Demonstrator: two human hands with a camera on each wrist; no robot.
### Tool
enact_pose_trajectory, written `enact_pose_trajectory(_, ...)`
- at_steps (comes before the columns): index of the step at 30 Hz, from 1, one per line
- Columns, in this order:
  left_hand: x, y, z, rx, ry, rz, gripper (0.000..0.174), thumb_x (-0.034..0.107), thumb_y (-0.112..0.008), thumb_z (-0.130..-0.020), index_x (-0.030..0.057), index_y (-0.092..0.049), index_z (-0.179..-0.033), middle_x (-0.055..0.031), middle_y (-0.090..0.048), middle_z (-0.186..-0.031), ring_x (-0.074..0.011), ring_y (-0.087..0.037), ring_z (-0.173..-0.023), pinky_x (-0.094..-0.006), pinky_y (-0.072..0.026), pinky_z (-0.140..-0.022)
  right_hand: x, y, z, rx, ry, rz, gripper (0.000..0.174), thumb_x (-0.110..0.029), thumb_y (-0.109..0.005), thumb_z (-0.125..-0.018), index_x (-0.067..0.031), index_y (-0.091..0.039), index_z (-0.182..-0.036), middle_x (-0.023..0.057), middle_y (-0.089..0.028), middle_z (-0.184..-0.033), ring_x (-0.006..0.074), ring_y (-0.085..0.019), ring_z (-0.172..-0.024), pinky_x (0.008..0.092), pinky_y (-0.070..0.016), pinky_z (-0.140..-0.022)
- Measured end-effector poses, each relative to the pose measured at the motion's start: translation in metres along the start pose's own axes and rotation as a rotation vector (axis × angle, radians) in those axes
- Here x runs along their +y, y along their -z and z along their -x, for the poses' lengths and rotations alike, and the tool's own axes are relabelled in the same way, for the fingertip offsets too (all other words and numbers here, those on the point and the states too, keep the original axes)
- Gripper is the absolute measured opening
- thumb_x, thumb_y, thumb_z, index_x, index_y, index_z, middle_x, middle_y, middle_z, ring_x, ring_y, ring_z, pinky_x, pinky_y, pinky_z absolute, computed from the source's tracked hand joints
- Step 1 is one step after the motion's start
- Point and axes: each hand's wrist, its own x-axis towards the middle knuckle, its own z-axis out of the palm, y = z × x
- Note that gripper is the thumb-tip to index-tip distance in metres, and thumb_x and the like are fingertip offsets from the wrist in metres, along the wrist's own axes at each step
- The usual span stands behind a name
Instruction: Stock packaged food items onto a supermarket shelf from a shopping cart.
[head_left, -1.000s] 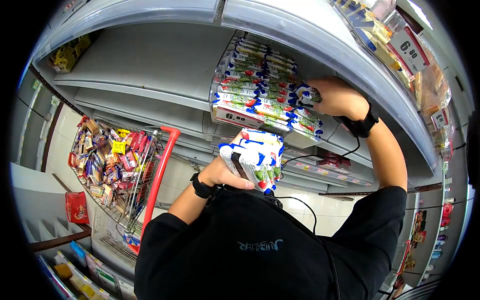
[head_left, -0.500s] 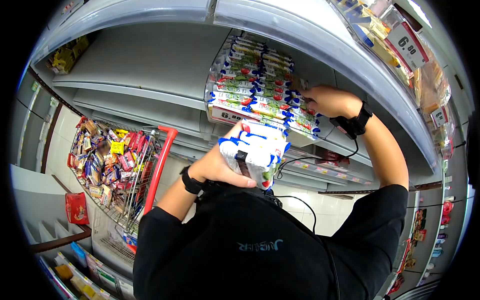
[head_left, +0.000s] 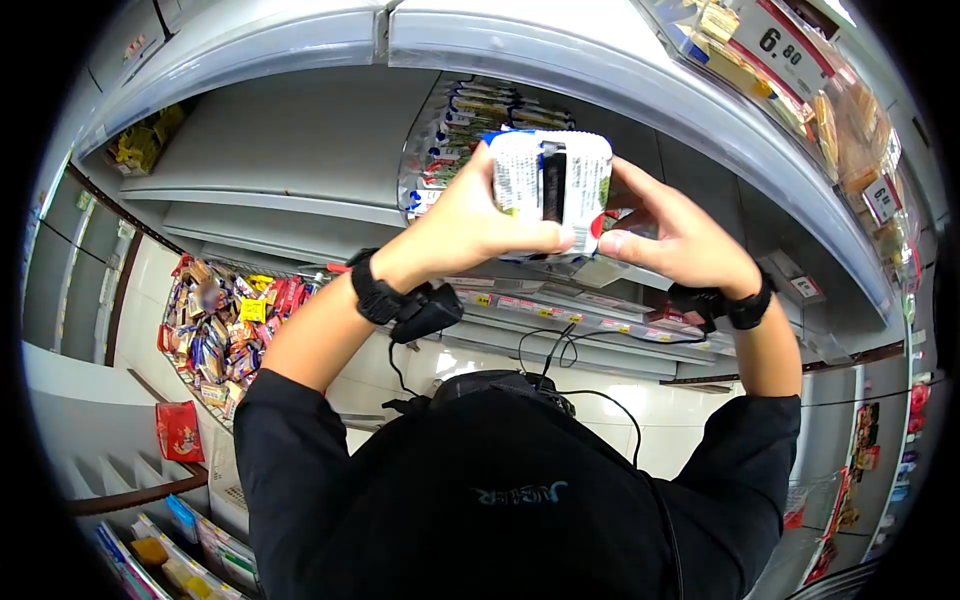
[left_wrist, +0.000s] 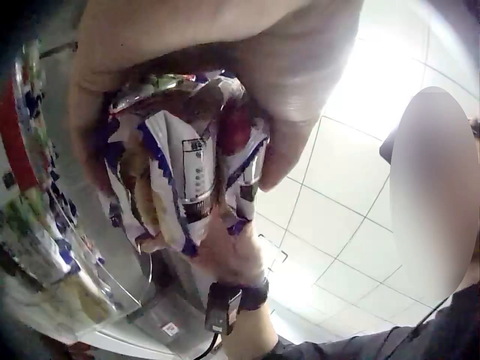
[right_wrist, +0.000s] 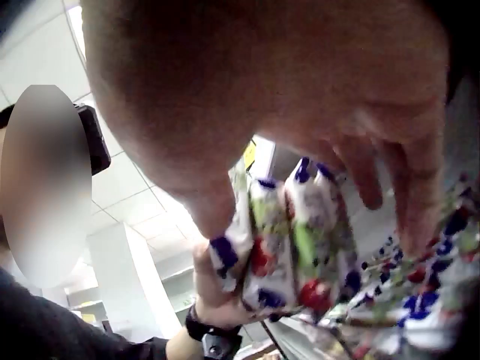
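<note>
In the head view my left hand [head_left: 465, 225] grips a bundle of white snack packets [head_left: 520, 185] held up in front of the shelf. Their wrappers have blue crimped ends and red and green pictures, and the thumb lies across the near face. Seen from the left wrist, the hand arches over the packets [left_wrist: 199, 176]. My right hand [head_left: 675, 230] is at the bundle's right side, thumb tip right at its edge. The right wrist view shows this hand's fingers [right_wrist: 416, 195] spread apart from the packets [right_wrist: 300, 232].
Behind the hands, a clear display box on the shelf [head_left: 290, 130] holds rows of similar packets [head_left: 435, 155]. A cart piled with snack packs [head_left: 225, 330] stands at left. Price tags [head_left: 780, 45] line the upper shelf at right. Cables [head_left: 615, 410] hang near the torso.
My left hand has raised the bundle up and forward from near the chest. My right hand has left the rows in the display box and come to the bundle's right side.
</note>
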Motion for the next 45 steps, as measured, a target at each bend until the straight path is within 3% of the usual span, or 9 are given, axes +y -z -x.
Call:
enact_pose_trajectory(5, -0.014, -0.033, -0.016, 0.059, -0.018, -0.049, 0.088, 0.028, -0.085, -0.067, -0.0058, -0.031, -0.128, -0.0148, -0.05, -0.118, -0.0195, -0.053, -0.108, -0.0325, -0.0441, -0.094, 0.024, -0.026, 0.008, 0.24, -0.036, -0.478, 0.081, -0.025, -0.079, -0.077, 0.0018, -0.033, -0.138, 0.0118, -0.053, -0.124, 0.0163, -0.052, -0.111, 0.0323, -0.0426, -0.097)
enact_pose_trajectory(9, -0.018, -0.047, -0.026, -0.057, 0.009, -0.066, 0.093, 0.033, -0.085, -0.066, -0.008, -0.031, -0.13, -0.0164, -0.049, -0.119, -0.0217, -0.051, -0.112, -0.0332, -0.0417, -0.097, 0.037, -0.023, 0.016, 0.159, -0.059, -0.812, 0.074, -0.018, -0.077, -0.076, 0.0009, -0.036, -0.135, 0.0108, -0.054, -0.12, 0.0155, -0.053, -0.109, 0.0309, -0.042, -0.095)
enact_pose_trajectory(16, -0.01, -0.037, -0.019, -0.116, 0.054, -0.36, 0.094, 0.05, -0.079, -0.069, -0.0042, -0.04, -0.135, -0.02, -0.054, -0.122, -0.0273, -0.051, -0.116, -0.0355, -0.0426, -0.096, 0.034, -0.005, 0.031, 0.293, -0.084, -0.75, 0.066, -0.023, -0.073, -0.079, 0.0031, -0.04, -0.129, 0.0105, -0.057, -0.116, 0.0155, -0.055, -0.106, 0.0299, -0.0412, -0.094)
enact_pose_trajectory(21, 0.008, -0.021, -0.036, -0.041, 0.039, -0.578, 0.041, 0.031, -0.072, -0.082, -0.0024, -0.063, -0.104, -0.0056, -0.067, -0.086, -0.0115, -0.061, -0.079, -0.0274, -0.0491, -0.074, 0.033, 0.015, 0.045, 0.384, -0.086, -0.72, 0.062, -0.025, -0.069, -0.081, 0.0035, -0.042, -0.13, 0.0097, -0.058, -0.117, 0.015, -0.054, -0.108, 0.0295, -0.0371, -0.097)
enact_pose_trajectory(24, 0.014, -0.022, -0.048, -0.021, -0.04, -0.723, 0.035, 0.029, -0.07, -0.082, -0.0023, -0.066, -0.098, -0.008, -0.067, -0.083, -0.0132, -0.062, -0.079, -0.0281, -0.0496, -0.072, 0.049, 0.022, 0.058, 0.442, -0.085, -0.695, 0.061, -0.025, -0.069, -0.08, 0.0025, -0.044, -0.129, 0.0083, -0.058, -0.117, 0.0145, -0.053, -0.108, 0.0287, -0.0357, -0.097)
enact_pose_trajectory(29, 0.033, -0.04, -0.059, -0.065, -0.003, -0.959, 0.032, 0.027, -0.067, -0.081, -0.0025, -0.067, -0.095, -0.013, -0.069, -0.082, -0.0173, -0.066, -0.078, -0.0297, -0.0509, -0.071, 0.062, 0.029, 0.073, 0.453, -0.081, -0.721, 0.059, -0.025, -0.069, -0.079, 0.0014, -0.047, -0.127, 0.0077, -0.06, -0.115, 0.0141, -0.054, -0.105, 0.0282, -0.0361, -0.097)
enact_pose_trajectory(31, 0.031, -0.038, -0.071, -0.095, 0.024, -1.135, 0.032, 0.028, -0.066, -0.08, -0.0004, -0.068, -0.095, -0.0147, -0.07, -0.082, -0.021, -0.068, -0.077, -0.031, -0.0519, -0.07, 0.068, 0.027, 0.078, 0.468, -0.065, -0.688, 0.055, -0.025, -0.065, -0.081, 0.0006, -0.048, -0.126, 0.0073, -0.061, -0.113, 0.0139, -0.058, -0.102, 0.0289, -0.0432, -0.092)
enact_pose_trajectory(38, 0.0, -0.029, -0.119, -0.057, 0.214, -1.14, 0.036, 0.036, -0.067, -0.082, 0.0054, -0.067, -0.101, -0.0106, -0.069, -0.089, -0.022, -0.066, -0.083, -0.0318, -0.0508, -0.075, 0.075, 0.033, 0.099, 0.354, -0.105, -0.676, 0.063, -0.023, -0.067, -0.077, 0.0009, -0.044, -0.13, 0.0077, -0.059, -0.117, 0.015, -0.055, -0.106, 0.0296, -0.0389, -0.096)
enact_pose_trajectory(45, -0.042, -0.021, -0.172, -0.242, 0.157, -1.191, 0.032, 0.033, -0.072, -0.078, 0.0051, -0.067, -0.093, -0.0088, -0.067, -0.091, -0.019, -0.062, -0.084, -0.0315, -0.0497, -0.076, 0.079, 0.034, 0.115, 0.318, -0.079, -0.737, 0.067, -0.016, -0.073, -0.076, 0.0033, -0.039, -0.131, 0.0084, -0.056, -0.114, 0.0139, -0.055, -0.102, 0.028, -0.0436, -0.092)
